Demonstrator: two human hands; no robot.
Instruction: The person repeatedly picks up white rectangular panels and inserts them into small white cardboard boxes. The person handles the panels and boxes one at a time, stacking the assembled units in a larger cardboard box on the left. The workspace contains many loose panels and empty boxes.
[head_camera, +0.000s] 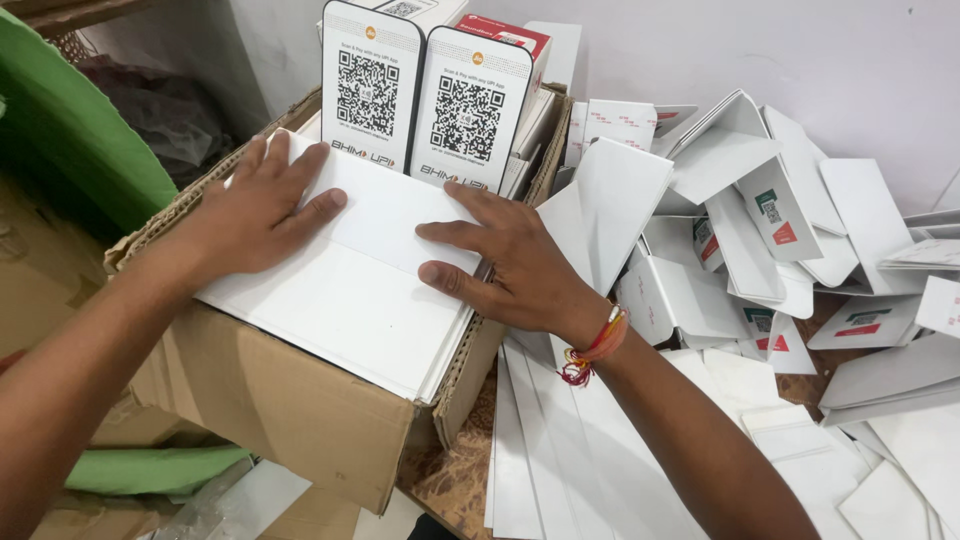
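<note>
A flat white card sheet (350, 270) lies on top of an open brown cardboard box (270, 400). My left hand (250, 215) rests flat on the sheet's far left corner, fingers spread. On the sheet's right edge my right hand (510, 260) presses down with fingers pointing left; a red and orange thread is tied round its wrist. Two upright white cards with square black code patterns (425, 95) stand at the box's far side, just beyond my fingers.
A heap of folded white card pieces (760, 230) with small red and green labels covers the surface to the right. More flat white sheets (560, 440) lie under my right forearm. A green panel (70, 120) leans at the far left, beside a white wall.
</note>
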